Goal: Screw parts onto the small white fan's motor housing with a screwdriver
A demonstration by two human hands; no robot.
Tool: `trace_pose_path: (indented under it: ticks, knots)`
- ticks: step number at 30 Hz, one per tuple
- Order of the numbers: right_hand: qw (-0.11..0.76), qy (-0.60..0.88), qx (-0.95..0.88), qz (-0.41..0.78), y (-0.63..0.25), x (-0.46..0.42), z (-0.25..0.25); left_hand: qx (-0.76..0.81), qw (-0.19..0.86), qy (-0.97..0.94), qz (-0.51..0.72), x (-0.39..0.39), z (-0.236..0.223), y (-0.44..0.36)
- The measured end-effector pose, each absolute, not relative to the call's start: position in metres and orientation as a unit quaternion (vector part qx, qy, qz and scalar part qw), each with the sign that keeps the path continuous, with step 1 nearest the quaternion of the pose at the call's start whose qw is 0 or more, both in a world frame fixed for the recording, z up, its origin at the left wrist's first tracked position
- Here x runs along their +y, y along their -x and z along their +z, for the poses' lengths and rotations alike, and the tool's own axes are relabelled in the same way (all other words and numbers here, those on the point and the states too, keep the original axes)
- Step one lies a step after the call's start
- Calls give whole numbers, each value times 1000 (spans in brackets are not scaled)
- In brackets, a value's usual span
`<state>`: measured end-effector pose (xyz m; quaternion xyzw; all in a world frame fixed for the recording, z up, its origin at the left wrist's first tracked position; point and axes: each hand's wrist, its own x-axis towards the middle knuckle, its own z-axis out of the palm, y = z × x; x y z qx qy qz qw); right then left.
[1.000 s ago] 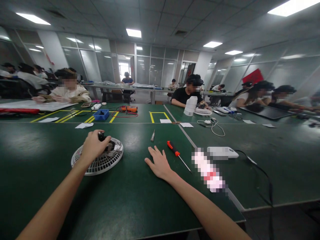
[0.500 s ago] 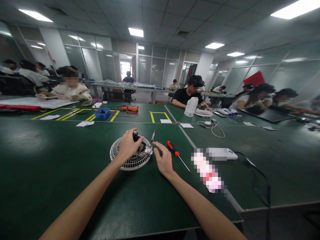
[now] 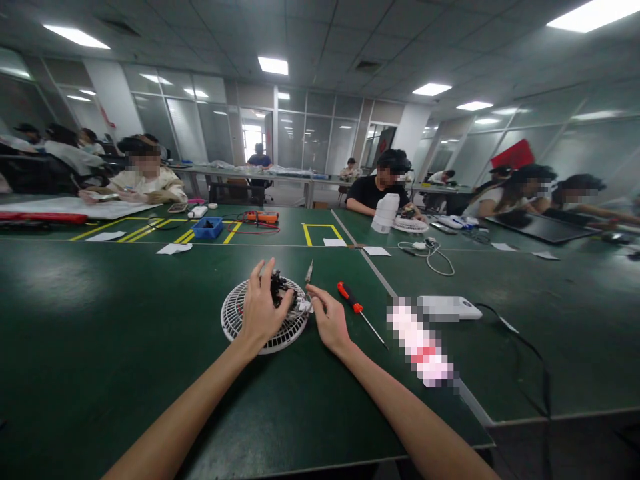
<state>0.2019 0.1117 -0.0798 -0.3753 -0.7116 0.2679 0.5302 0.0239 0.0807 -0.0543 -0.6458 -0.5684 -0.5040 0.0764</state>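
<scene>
On the green table lies a round white fan grille (image 3: 233, 313) with a black motor assembly (image 3: 278, 288) standing on it. My left hand (image 3: 263, 310) is over the grille, its fingers stretched out and spread and its thumb apart, around the near side of the assembly. Whether it touches the black parts I cannot tell. At the grille's right edge is my right hand (image 3: 330, 321), open with loosely bent fingers, close to some white wiring (image 3: 303, 305). A small clear-handled screwdriver (image 3: 309, 272) lies just beyond it. To its right rests a red-and-black screwdriver (image 3: 361, 312).
A white power bank-like box (image 3: 450, 307) with a black cable and a blurred pinkish object (image 3: 420, 343) lie at right. Farther back are a blue bin (image 3: 207, 229), an orange meter (image 3: 263, 217) and a grey cable (image 3: 440, 261). A co-worker (image 3: 380, 190) sits opposite by another white grille.
My left hand has loosened from the black assembly, its fingers now straighter and farther apart. The grille has turned or shifted slightly nearer. My right hand is closer to the wiring.
</scene>
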Motion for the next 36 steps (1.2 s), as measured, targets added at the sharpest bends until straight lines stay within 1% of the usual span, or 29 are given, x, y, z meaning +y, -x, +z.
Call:
trace_pose_path:
  ticks: [4, 9, 14, 22, 31, 36]
  knots:
    - [532, 372, -716, 255, -204, 109, -78, -583, 117, 654, -467, 76, -57, -28]
    - [517, 342, -761, 192, -207, 102, -71, -562, 151, 680, -446, 75, -59, -24]
    - [473, 311, -808, 165, -204, 96, -70, -570, 118, 677, -451, 78, -59, -7]
    - [474, 317, -805, 160, -202, 96, -69, -562, 8, 699, -443, 77, -55, 14]
    - [457, 278, -844, 47, -199, 89, -65, -552, 14, 686, -473, 76, -60, 7]
    - [434, 262, -862, 17, -195, 86, -64, -548, 30, 678, -489, 77, -63, 2]
